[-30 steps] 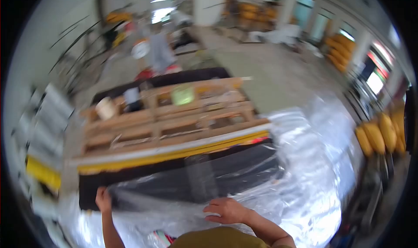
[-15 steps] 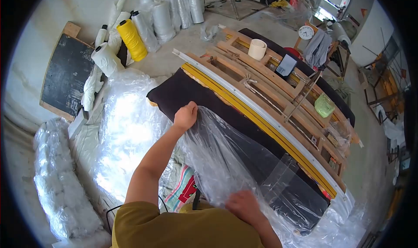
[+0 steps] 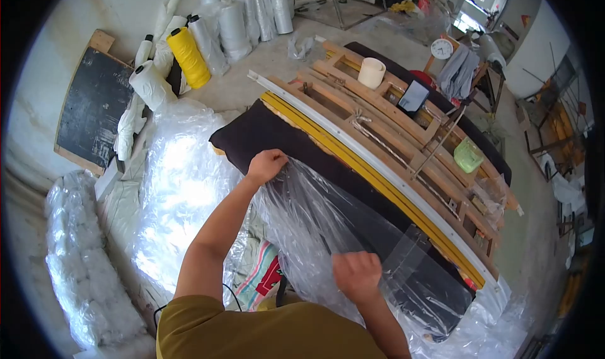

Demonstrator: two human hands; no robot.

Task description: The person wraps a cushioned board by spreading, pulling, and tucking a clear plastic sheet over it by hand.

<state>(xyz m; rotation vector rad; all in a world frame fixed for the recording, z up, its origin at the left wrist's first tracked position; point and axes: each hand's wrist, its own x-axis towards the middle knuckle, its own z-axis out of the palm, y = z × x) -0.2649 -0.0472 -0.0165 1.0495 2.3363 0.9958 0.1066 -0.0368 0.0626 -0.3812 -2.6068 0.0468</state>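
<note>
A dark, padded fabric panel (image 3: 242, 132) lies slantwise in front of me, its lower part under clear plastic film (image 3: 302, 214). Near the panel's upper left end, my left hand (image 3: 268, 165) pinches the film's edge. My right hand (image 3: 357, 274) is closed in a fist above the middle of the film and appears to grip a fold of it, though its fingertips are partly hidden. Toward the panel's lower right end the film lies flatter, with the dark cloth (image 3: 422, 296) showing through.
A wooden frame (image 3: 384, 113) with a yellow-and-white rail (image 3: 372, 189) borders the panel's far side. On it rest a tape roll (image 3: 372, 72), a phone-like device (image 3: 414, 96) and a green bag (image 3: 468, 155). Wrapped bundles (image 3: 88, 258) and film rolls (image 3: 234, 31) stand left and behind.
My right hand has moved up and slightly right over the film, away from my body. My left hand stays at the film's edge, shifted only slightly.
</note>
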